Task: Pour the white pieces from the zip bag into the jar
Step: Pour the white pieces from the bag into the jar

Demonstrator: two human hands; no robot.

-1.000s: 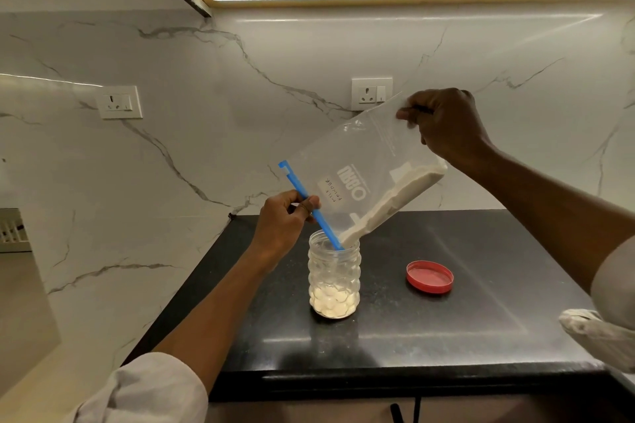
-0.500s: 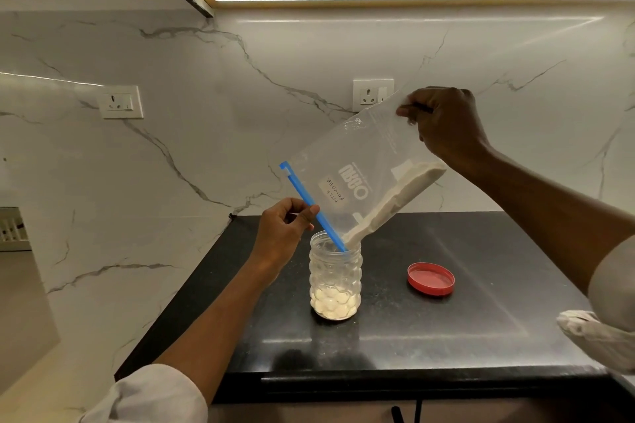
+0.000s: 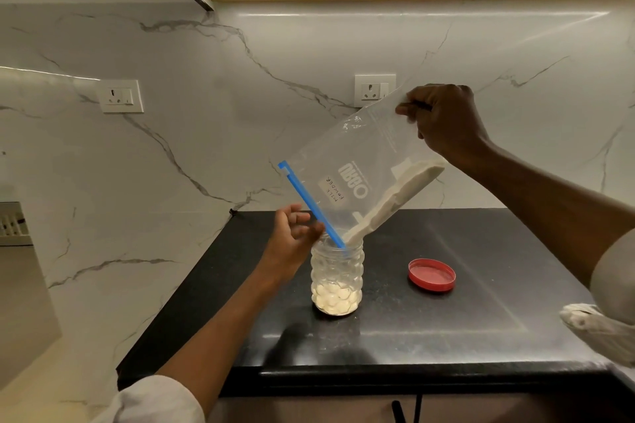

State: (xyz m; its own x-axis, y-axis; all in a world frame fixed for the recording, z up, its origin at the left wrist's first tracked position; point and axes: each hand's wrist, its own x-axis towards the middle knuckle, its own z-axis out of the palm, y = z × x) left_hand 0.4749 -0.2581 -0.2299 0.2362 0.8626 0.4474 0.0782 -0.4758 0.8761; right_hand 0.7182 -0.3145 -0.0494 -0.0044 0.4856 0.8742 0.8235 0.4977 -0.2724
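A clear zip bag (image 3: 357, 161) is held tilted above a textured glass jar (image 3: 337, 276) on a black bench (image 3: 481, 312), its blue zip strip (image 3: 311, 204) slanting down so that the lower end sits at the jar's mouth. An upper corner of the bag is pinched in the fingers of the right hand (image 3: 443, 124), which is raised against the marble wall. The white pieces (image 3: 395, 199) are gathered along the bag's lower edge in a band running down toward the jar mouth, and a shallow layer is seen at the bottom of the jar. The left hand (image 3: 292, 237) is seen just beside the jar's rim and the zip strip, fingers loosely curled and released, grasping nothing. A red lid (image 3: 432, 275) lies flat on the bench, to the right of the jar and apart from it.
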